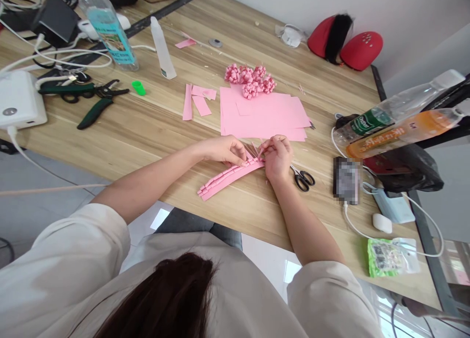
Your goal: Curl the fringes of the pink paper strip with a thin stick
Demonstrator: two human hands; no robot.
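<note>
A long pink paper strip (232,180), its upper edge cut into a fringe with many curled tabs, slants across the table's near side. My left hand (226,151) pinches the fringe near its upper right part. At the strip's right end, the fingers of my right hand (278,153) are closed on a thin fringe piece. Some uncurled fringe stands up between both hands. Black-handled scissors (304,179) lie just right of my right hand. Beyond my hands are stacked pink paper sheets (264,114), with several curled pink paper flowers (251,86) at their far edge.
Pink paper scraps (198,99) lie left of the sheets. A white glue bottle (162,49), a green cap (138,87) and green-handled pliers (97,108) are farther left. Drink bottles (400,132), a cable and a snack packet (391,257) crowd the right side.
</note>
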